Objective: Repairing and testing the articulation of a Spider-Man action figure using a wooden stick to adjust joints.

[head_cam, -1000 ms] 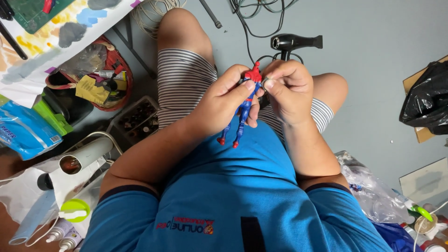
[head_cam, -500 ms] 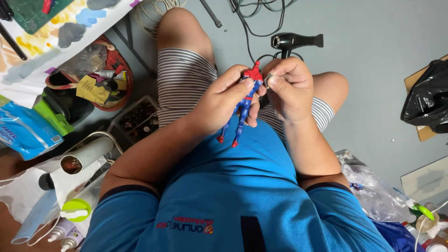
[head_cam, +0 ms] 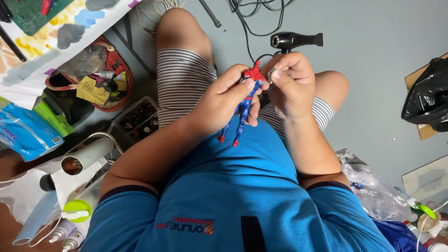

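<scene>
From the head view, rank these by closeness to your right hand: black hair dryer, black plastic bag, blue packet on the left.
From the right hand:
1. Black hair dryer, on the floor just beyond the knuckles.
2. Black plastic bag, at the right edge.
3. Blue packet, far across at the left edge.

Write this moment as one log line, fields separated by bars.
left hand: holds red-blue toy figure | right hand: pinches at figure's top | hair dryer: on floor beyond

Blue plastic packet (head_cam: 22,133) with white label at far left; yellow paper tag (head_cam: 94,90) inside red basket (head_cam: 122,70); clear plastic bag (head_cam: 375,189) at lower right.
</scene>
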